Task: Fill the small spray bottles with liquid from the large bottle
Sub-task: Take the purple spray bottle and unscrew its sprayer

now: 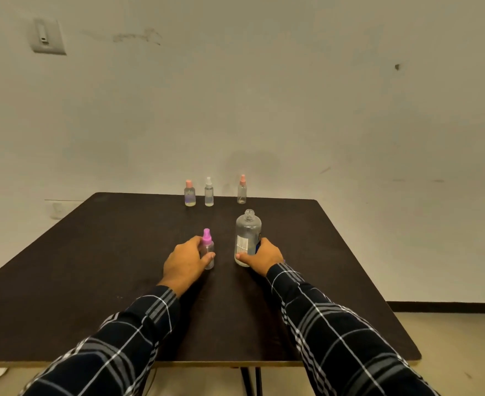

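The left hand [187, 260] was curled round a small spray bottle [208, 250], thumb across its front, and the bottle stood upright on the worktop [92, 267] near its middle. The right hand [262, 255] gripped the lower part of the large bottle [247, 232], fingers wrapped behind it and thumb in front. This bottle also stood upright, near the small one at its 3 o'clock and not touching it.

The large bottle's neck was open with no cap on it, so it looked ready for pouring. The small bottle in the left hand had its spray head on, which would have to come off before any liquid could go in. Whether it already held liquid could not be told. At 12 o'clock, along the far edge, stood three more spray bottles [209, 192], all capped. The two at 11 o'clock seemed to hold some pale liquid, and the one at 1 o'clock looked emptier, so the job appeared partly done at most.

All the bottles were clear plastic. The large one was round-shouldered with a printed white label, and the small ones were slim cylinders. Their spray heads were magenta on the held bottle and pink, white and pink on the far ones. The worktop was dark, matt and faintly grained, with rounded corners
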